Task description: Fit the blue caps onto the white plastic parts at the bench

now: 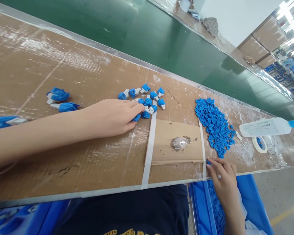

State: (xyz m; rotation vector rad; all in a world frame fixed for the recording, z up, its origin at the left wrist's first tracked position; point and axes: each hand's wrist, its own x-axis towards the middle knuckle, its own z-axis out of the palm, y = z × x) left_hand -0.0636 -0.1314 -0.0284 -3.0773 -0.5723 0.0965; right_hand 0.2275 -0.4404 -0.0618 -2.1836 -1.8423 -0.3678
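Note:
My left hand [112, 117] reaches across the board with thumb and fingers closed around a small blue piece [136, 117], part of which the fingers hide. Beside those fingertips lies a loose cluster of blue-and-white parts [147, 101]. At the board's near edge, my right hand [222, 174] pinches a small blue piece [208, 162] between thumb and fingertips. Just beyond it is a heap of small blue pieces [214, 124]. Between the hands, a clear blob of liquid or a small clear dish [178, 143] sits on a taped cardboard sheet [161, 153]; I cannot tell which.
A white bottle with a blue tip [266, 127] lies at the right, near a tape roll [259, 145]. More blue-and-white parts [58, 94] rest at the left. Blue bins [253, 199] stand below the near edge. A green belt [127, 32] runs behind the board.

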